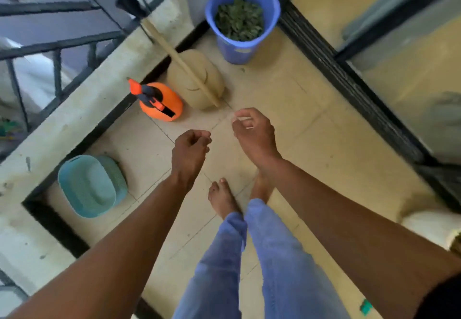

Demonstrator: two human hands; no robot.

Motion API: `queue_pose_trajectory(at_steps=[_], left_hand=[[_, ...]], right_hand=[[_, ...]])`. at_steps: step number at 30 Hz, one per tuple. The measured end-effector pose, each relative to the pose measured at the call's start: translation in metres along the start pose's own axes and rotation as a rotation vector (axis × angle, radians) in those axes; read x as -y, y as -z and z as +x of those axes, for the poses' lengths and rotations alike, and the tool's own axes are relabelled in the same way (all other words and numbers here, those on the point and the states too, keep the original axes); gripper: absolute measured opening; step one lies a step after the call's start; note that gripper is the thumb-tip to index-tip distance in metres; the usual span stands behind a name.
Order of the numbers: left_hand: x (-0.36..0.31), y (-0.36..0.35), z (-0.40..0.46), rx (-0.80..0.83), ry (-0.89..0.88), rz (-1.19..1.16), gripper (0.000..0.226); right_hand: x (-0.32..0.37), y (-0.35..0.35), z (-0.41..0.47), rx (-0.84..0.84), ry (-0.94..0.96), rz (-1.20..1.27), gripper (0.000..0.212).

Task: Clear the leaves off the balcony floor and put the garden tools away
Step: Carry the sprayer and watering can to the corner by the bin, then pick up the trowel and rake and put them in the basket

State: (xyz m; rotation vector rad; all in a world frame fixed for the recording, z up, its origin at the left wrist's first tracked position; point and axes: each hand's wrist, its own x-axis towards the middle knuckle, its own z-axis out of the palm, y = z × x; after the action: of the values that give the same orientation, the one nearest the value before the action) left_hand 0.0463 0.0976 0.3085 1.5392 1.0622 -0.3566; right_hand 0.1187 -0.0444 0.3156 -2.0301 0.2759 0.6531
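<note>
A blue bucket full of green leaves stands in the far corner of the tiled balcony floor. An orange spray bottle sits by the low wall. A broom with a wooden handle and black bristles leans over a tan pot. My left hand hangs over the floor with loosely curled fingers and holds nothing. My right hand is beside it, fingers also loosely curled, empty. Both hands are apart from every tool.
A teal basket lies on the floor at the left by the concrete ledge and metal railing. A sliding glass door with a black track runs along the right. My bare feet and blue trousers are below the hands.
</note>
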Motion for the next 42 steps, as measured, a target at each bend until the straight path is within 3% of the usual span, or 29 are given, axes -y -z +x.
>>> queue_pose_trajectory(at_steps=[13, 19, 27, 35, 42], left_hand=[[0.104, -0.189, -0.139, 0.512, -0.172, 0.375, 0.02], [0.169, -0.27, -0.252, 0.737, -0.255, 0.607, 0.019], [0.263, -0.355, -0.398, 1.017, -0.429, 0.954, 0.02], [0.36, -0.416, -0.477, 1.153, -0.412, 1.19, 0.014], [0.407, -0.491, -0.506, 1.203, -0.371, 1.35, 0.026]], right_hand=[[-0.221, 0.131, -0.191, -0.516, -0.328, 0.325, 0.012], [-0.317, 0.185, -0.31, -0.808, -0.39, 0.447, 0.007], [-0.442, 0.239, -0.463, -1.052, -0.58, 0.588, 0.01], [-0.543, 0.241, -0.562, -1.186, -0.797, 0.779, 0.01], [-0.615, 0.276, -0.583, -1.12, -0.877, 0.732, 0.013]])
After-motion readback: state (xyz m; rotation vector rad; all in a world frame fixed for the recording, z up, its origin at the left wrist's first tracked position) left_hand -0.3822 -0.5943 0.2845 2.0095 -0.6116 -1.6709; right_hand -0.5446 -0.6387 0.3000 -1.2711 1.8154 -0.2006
